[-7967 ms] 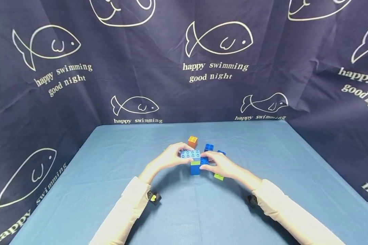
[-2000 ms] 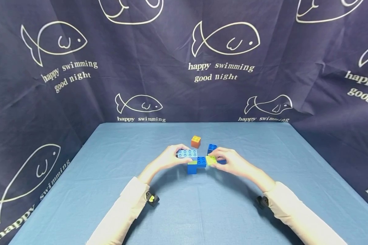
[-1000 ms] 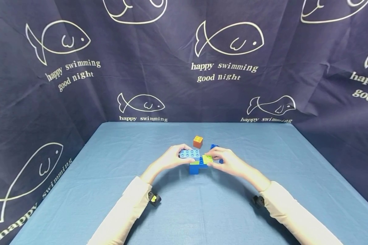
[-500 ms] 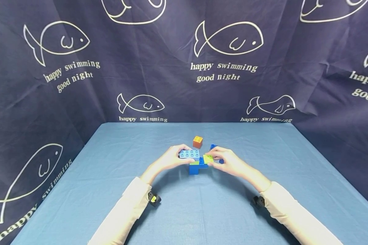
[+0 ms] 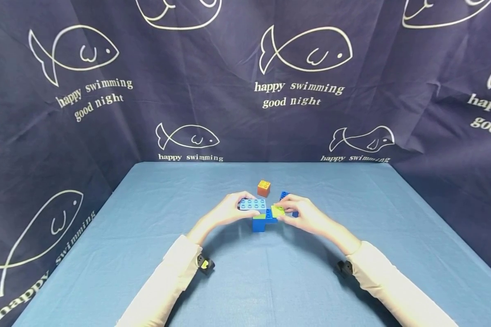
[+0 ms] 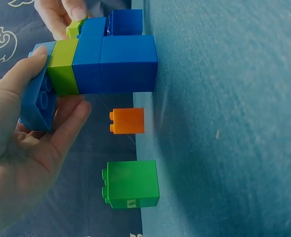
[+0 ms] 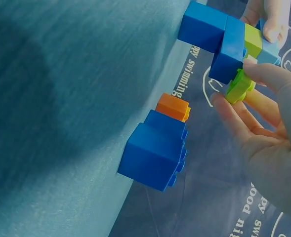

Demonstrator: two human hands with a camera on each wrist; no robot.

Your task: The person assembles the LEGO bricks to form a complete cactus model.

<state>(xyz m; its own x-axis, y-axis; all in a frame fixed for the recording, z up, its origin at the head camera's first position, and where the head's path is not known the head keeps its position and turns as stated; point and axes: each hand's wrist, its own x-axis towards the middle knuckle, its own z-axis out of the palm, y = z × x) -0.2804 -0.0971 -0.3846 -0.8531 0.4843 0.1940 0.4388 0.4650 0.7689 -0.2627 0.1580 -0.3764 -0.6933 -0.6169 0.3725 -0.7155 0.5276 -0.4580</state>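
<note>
My left hand (image 5: 227, 210) grips a light blue eight-stud brick (image 5: 253, 204) at the top of a small stack. Beneath it come a lime layer (image 6: 63, 69), a blue brick (image 6: 89, 54) jutting to the right, and a blue base brick (image 5: 259, 225) standing on the table. My right hand (image 5: 304, 215) pinches a thin lime brick (image 5: 277, 210) between thumb and fingers. That piece sits over the jutting end of the blue brick, at its studs in the right wrist view; whether it is pressed fully down I cannot tell.
An orange brick (image 5: 263, 187) stands behind the stack. Dark blue bricks (image 7: 152, 150) stand behind and beside my right hand, partly hidden in the head view. A green brick (image 6: 133, 185) shows in the left wrist view, hidden by my left hand from above.
The lime brick, lying at the front right eight seconds ago, was picked up by my right hand and moved left onto the jutting blue end. Over the last half second the hands barely move.
</note>
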